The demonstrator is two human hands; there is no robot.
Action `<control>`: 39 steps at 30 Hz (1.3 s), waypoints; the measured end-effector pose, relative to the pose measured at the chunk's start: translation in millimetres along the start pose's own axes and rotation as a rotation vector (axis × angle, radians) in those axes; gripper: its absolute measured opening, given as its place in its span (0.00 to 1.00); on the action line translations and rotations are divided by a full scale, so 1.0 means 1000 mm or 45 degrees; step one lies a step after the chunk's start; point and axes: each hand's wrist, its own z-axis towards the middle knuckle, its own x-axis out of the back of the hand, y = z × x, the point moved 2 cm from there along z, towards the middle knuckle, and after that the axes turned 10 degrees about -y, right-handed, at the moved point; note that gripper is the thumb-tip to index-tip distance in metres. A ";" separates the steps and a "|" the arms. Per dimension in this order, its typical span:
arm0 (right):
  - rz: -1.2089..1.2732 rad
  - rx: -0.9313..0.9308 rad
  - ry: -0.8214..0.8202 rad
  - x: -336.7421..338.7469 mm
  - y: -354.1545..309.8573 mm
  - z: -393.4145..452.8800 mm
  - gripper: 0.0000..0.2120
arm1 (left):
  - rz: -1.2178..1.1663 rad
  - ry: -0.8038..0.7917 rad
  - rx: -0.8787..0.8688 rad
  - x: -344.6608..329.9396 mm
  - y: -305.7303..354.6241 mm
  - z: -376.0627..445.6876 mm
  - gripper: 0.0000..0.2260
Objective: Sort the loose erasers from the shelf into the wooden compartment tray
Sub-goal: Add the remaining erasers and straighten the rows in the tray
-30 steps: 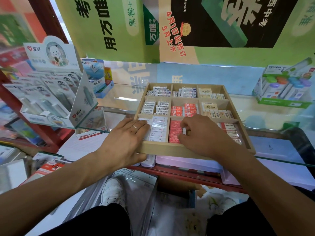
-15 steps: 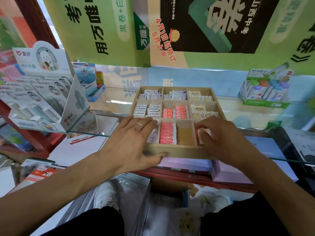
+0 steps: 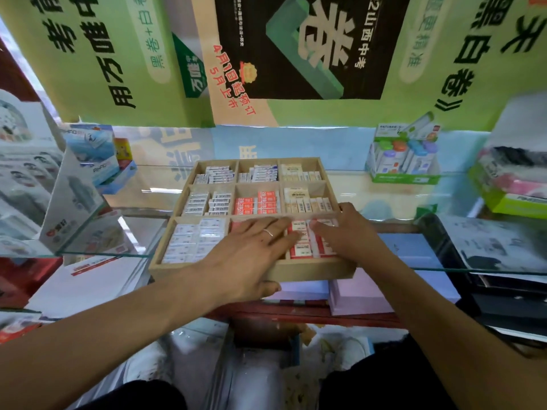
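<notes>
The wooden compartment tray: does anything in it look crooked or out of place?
In the square wooden compartment tray, the near right compartment's red-and-white erasers lie unevenly, unlike the tidy rows elsewhere. The right hand rests on them; the left hand covers the middle one.
</notes>
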 end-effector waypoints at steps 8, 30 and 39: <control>-0.017 -0.032 0.028 -0.005 0.003 0.010 0.26 | -0.049 0.030 0.025 0.002 0.011 0.010 0.43; 0.109 0.187 -0.319 0.008 0.004 -0.025 0.18 | -0.110 0.160 -0.126 -0.002 0.011 -0.012 0.42; 0.293 0.240 -0.550 0.014 0.001 -0.042 0.19 | -0.191 0.194 -0.178 -0.006 0.011 -0.013 0.38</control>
